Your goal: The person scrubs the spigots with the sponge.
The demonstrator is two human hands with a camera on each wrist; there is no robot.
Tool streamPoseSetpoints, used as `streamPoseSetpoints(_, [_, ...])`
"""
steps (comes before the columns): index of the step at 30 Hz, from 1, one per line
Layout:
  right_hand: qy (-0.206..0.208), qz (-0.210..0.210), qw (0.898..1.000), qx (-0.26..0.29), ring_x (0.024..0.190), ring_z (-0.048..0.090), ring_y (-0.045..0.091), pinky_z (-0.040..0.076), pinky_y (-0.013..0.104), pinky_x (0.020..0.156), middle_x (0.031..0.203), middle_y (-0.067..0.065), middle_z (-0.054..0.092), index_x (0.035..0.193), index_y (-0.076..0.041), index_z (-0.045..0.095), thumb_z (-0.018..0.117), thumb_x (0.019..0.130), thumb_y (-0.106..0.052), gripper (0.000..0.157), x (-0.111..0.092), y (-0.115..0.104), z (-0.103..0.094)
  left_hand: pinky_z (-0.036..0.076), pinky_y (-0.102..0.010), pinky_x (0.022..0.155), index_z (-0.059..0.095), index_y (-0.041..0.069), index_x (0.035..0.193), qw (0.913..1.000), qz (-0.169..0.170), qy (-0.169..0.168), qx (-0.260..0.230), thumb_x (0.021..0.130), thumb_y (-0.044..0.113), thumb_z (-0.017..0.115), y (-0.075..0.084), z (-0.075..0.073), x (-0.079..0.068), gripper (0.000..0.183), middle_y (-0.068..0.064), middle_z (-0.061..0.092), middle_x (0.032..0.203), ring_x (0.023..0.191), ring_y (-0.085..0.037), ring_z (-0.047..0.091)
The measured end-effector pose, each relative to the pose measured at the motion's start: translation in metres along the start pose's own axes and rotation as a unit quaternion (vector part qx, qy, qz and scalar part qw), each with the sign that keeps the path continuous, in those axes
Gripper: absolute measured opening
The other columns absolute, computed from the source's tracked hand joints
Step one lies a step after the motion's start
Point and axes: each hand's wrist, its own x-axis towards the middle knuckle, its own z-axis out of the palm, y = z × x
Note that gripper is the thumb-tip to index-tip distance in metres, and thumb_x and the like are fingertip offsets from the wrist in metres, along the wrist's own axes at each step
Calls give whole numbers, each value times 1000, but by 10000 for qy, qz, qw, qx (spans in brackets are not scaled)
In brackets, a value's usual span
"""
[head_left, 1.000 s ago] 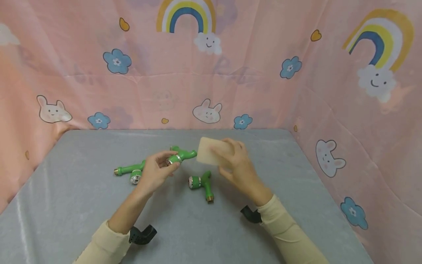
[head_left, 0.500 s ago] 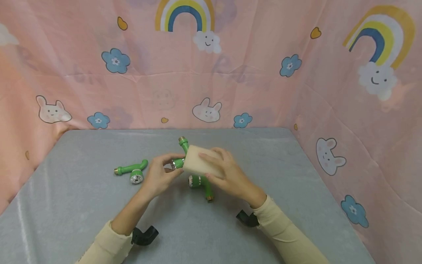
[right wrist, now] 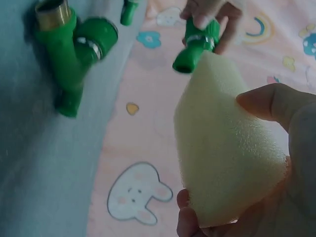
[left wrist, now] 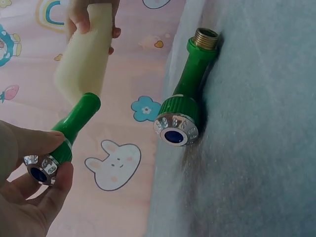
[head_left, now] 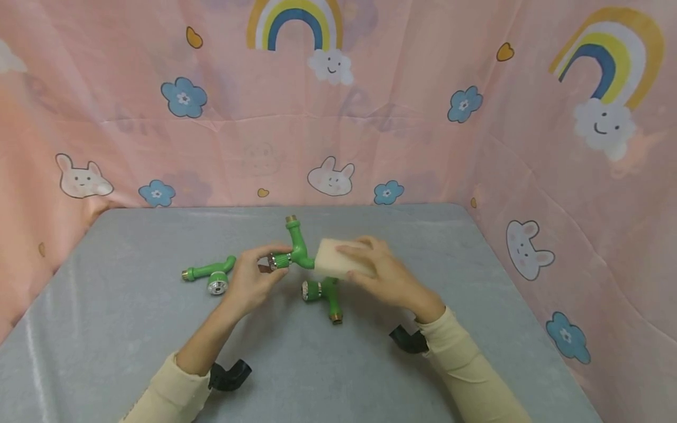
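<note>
My left hand [head_left: 250, 281] pinches the ribbed handle of a green faucet [head_left: 298, 249] between thumb and fingers, off the table. Its brass threaded end points away from me and its spout points right. In my right hand [head_left: 394, 276] is a cream sponge [head_left: 329, 258], gripped between thumb and fingers. The sponge's near end meets or nearly meets the spout tip; contact is unclear. In the left wrist view, the faucet's silver cap [left wrist: 42, 170] with a dark blue centre shows between the fingers. The right wrist view shows the sponge [right wrist: 222, 143] broadside, thumb on its face.
A second green faucet [head_left: 333, 302] lies on the grey cloth-covered table [head_left: 317, 376] below the sponge, partly covered by it. Another green faucet [head_left: 208, 270] lies left of my left hand. A pink patterned curtain [head_left: 227, 141] hangs behind the table and along its sides.
The held faucet has turned, so its threaded end stands out toward the back. The sponge moved left over the faucet's body, then back right to the spout tip.
</note>
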Motion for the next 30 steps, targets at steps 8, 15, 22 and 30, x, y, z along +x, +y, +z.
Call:
streamPoseSetpoints(8, [161, -280, 9976, 614, 112, 55, 30, 50, 42, 87, 141, 18, 52, 154, -24, 43, 56, 104, -26, 52, 6, 2, 3, 61, -32, 81, 73, 4, 118, 9990, 400, -19, -182, 82, -9, 76, -5, 0, 1, 38, -15, 67, 133, 112, -29, 63])
streamPoseSetpoints(15, [-248, 80, 9935, 1108, 110, 55, 31, 51, 36, 81, 145, 17, 47, 157, -30, 37, 50, 106, -30, 52, 7, -7, 15, 61, -28, 84, 72, 2, 120, 9964, 397, 178, -727, 83, -10, 75, -7, 3, 0, 38, -18, 65, 136, 121, -33, 61])
streamPoseSetpoints(22, [-474, 276, 9907, 1245, 108, 54, 29, 50, 34, 81, 136, 19, 52, 153, -22, 44, 51, 106, -25, 48, 4, -5, 13, 62, -32, 86, 72, 2, 119, 9963, 468, 192, -700, 84, -10, 74, -7, 4, 1, 37, -17, 64, 137, 127, -34, 60])
streamPoseSetpoints(30, [-960, 274, 9878, 1196, 105, 53, 27, 48, 34, 81, 131, 17, 53, 149, -20, 52, 49, 106, -25, 43, 0, 3, -2, 61, -36, 91, 70, 2, 120, 9967, 524, -137, -610, 87, -10, 71, -9, 0, 0, 36, -19, 61, 139, 131, -38, 57])
